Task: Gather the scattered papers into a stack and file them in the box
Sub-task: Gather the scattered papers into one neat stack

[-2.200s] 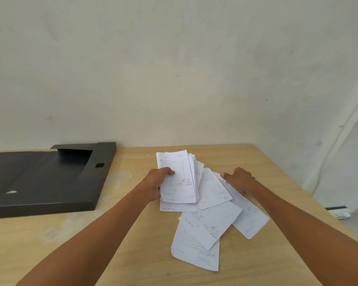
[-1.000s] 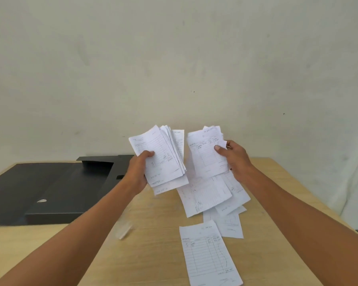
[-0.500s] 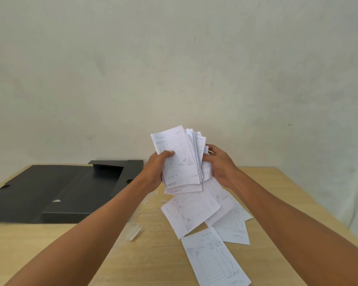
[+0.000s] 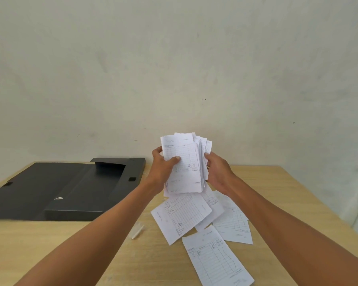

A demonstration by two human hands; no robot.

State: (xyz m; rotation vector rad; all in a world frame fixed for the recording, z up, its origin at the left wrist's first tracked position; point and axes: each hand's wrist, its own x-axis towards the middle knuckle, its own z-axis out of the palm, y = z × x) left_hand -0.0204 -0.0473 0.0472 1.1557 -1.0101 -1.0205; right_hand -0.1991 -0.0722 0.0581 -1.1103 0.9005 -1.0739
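A stack of white printed papers (image 4: 185, 159) is held upright above the table between both hands. My left hand (image 4: 162, 168) grips its left edge with the thumb across the front sheet. My right hand (image 4: 217, 172) closes on its right edge. Several loose papers (image 4: 182, 215) still lie overlapping on the wooden table (image 4: 70, 244) below the stack, one sheet (image 4: 215, 259) nearest me. The black file box (image 4: 70, 188) lies open at the left, its tray toward the papers and its lid flat beyond.
A small clear plastic scrap (image 4: 137, 231) lies on the table between the box and the loose papers. A plain wall stands right behind the table's far edge. The table's right edge runs close to my right arm.
One second ago each hand held a separate bunch of papers. The right-hand bunch has been joined onto the left-hand one, and both hands now hold one stack.
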